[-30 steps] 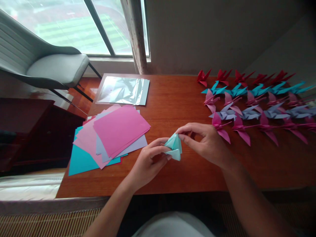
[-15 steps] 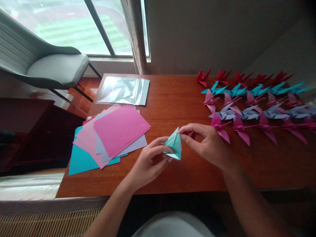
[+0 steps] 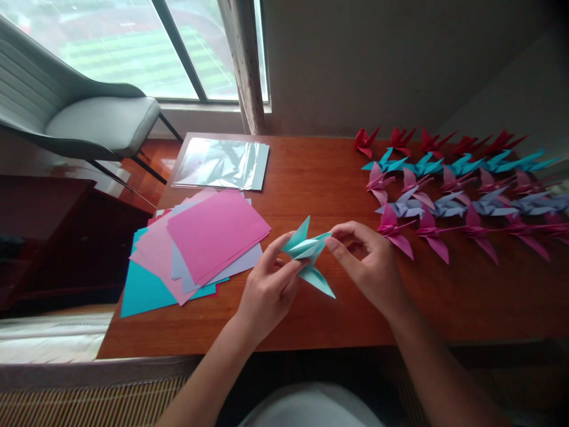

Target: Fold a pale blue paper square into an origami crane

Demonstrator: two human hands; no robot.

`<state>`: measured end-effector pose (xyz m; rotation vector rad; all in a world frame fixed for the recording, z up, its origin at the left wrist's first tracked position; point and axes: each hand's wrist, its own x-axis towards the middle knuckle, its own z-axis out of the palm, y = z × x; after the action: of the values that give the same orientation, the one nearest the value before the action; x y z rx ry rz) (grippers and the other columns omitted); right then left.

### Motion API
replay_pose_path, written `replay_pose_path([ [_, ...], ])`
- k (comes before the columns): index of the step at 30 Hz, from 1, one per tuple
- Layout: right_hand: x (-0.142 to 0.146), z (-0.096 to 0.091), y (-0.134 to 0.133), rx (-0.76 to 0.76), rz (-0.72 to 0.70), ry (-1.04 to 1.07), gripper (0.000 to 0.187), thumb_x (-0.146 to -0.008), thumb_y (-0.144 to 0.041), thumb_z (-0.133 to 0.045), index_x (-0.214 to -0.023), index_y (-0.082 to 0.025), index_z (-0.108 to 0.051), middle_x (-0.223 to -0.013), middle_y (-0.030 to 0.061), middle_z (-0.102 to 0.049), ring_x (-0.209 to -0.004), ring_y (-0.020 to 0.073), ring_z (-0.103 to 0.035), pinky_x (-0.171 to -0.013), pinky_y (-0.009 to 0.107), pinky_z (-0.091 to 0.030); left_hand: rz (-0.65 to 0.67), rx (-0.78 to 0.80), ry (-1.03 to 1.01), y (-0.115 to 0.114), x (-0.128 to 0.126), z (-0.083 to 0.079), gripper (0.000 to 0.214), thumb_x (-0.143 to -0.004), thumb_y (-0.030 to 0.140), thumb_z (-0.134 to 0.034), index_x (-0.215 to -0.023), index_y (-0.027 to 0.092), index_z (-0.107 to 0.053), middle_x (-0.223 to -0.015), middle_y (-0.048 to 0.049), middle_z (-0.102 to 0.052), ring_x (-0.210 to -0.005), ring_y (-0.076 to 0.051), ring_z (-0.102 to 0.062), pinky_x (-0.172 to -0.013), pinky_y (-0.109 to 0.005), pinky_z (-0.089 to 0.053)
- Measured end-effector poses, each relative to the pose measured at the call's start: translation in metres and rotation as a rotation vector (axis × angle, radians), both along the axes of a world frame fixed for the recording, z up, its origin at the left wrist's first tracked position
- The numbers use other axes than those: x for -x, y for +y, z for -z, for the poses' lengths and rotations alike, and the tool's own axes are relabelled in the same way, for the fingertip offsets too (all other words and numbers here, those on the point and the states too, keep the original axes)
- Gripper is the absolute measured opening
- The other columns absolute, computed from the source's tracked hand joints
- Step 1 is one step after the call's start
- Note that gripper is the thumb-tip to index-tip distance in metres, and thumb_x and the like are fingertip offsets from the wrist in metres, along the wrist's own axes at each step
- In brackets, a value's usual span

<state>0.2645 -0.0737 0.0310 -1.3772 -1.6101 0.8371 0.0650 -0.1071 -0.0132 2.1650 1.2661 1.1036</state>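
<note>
A light mint paper crane [image 3: 316, 279] is held above the front part of the table, its wings spread apart. My left hand [image 3: 272, 284] is closed on its body, with fingers around the near and far sides. The thumb and forefinger of my right hand [image 3: 367, 255] pinch the thin point at the crane's right end. To the left of my hands lies a fanned stack of coloured paper [image 3: 217, 231], magenta on top, with pink, lavender and turquoise sheets beneath.
Rows of folded cranes [image 3: 429, 231] in red, turquoise, pink, lavender and magenta stand on the table's right side. A clear packet of pale paper [image 3: 222, 163] lies at the back left of the wooden table [image 3: 311, 184]. Beyond the left edge stands a grey chair [image 3: 104, 121].
The mint paper has opened from a compact folded triangle into a crane shape with two wings out. My left hand has turned a little around it; my right hand still pinches a point.
</note>
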Motion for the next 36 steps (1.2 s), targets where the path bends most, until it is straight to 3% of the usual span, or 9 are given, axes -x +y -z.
replay_pose_path([
  [4, 0.003, 0.001, 0.001, -0.018, 0.053, -0.018, 0.014, -0.091, -0.034, -0.067, -0.085, -0.021, -0.068, -0.083, 0.0026, -0.071, -0.069, 0.0158, -0.065, -0.057, 0.027, -0.05, 0.007, -0.043, 0.071, -0.001, 0.0, 0.0, 0.037, -0.091, 0.003, -0.055, -0.12, 0.024, -0.068, -0.153, -0.0144, -0.043, -0.117, -0.023, -0.062, -0.089, -0.035, -0.057],
  [9, 0.005, 0.004, -0.001, -0.006, 0.121, 0.035, 0.015, -0.089, -0.034, -0.07, -0.082, -0.021, -0.066, -0.08, 0.0015, -0.068, -0.067, 0.0145, -0.063, -0.055, 0.025, -0.049, 0.006, -0.103, 0.084, -0.002, 0.0, 0.002, 0.04, -0.09, 0.001, -0.058, -0.121, 0.024, -0.066, -0.155, -0.0142, -0.042, -0.119, -0.023, -0.059, -0.088, -0.034, -0.056],
  [15, 0.006, 0.006, -0.001, -0.018, 0.055, 0.148, 0.013, -0.089, -0.029, -0.071, -0.079, -0.021, -0.066, -0.079, -0.0003, -0.064, -0.07, 0.0134, -0.06, -0.057, 0.025, -0.046, 0.0, -0.127, 0.098, -0.003, 0.0, 0.003, 0.037, -0.089, 0.0, -0.06, -0.118, 0.023, -0.067, -0.152, -0.0145, -0.044, -0.113, -0.021, -0.061, -0.087, -0.034, -0.056],
  [19, 0.005, 0.006, 0.001, -0.102, -0.011, 0.215, 0.012, -0.087, -0.024, -0.074, -0.077, -0.022, -0.068, -0.079, -0.0009, -0.063, -0.072, 0.0128, -0.058, -0.058, 0.025, -0.044, 0.006, -0.1, 0.066, -0.003, 0.0, 0.003, 0.04, -0.089, -0.001, -0.058, -0.12, 0.023, -0.067, -0.151, -0.0142, -0.045, -0.121, -0.023, -0.059, -0.088, -0.033, -0.056],
  [26, -0.003, 0.002, 0.005, -0.246, -0.118, 0.098, 0.008, -0.084, -0.018, -0.077, -0.082, -0.022, -0.07, -0.08, -0.0011, -0.065, -0.07, 0.0121, -0.058, -0.06, 0.027, -0.045, 0.005, -0.071, -0.001, -0.003, 0.0, -0.001, 0.04, -0.089, -0.002, -0.058, -0.118, 0.023, -0.068, -0.148, -0.0118, -0.048, -0.117, -0.019, -0.063, -0.089, -0.029, -0.057],
  [36, -0.009, 0.0, 0.007, -0.244, -0.196, 0.106, 0.008, -0.087, -0.015, -0.074, -0.084, -0.022, -0.07, -0.082, -0.0009, -0.064, -0.072, 0.0127, -0.059, -0.063, 0.028, -0.046, 0.02, -0.054, -0.015, -0.003, -0.001, -0.003, 0.036, -0.091, -0.001, -0.058, -0.116, 0.024, -0.068, -0.147, -0.0115, -0.051, -0.116, -0.02, -0.064, -0.087, -0.029, -0.058],
])
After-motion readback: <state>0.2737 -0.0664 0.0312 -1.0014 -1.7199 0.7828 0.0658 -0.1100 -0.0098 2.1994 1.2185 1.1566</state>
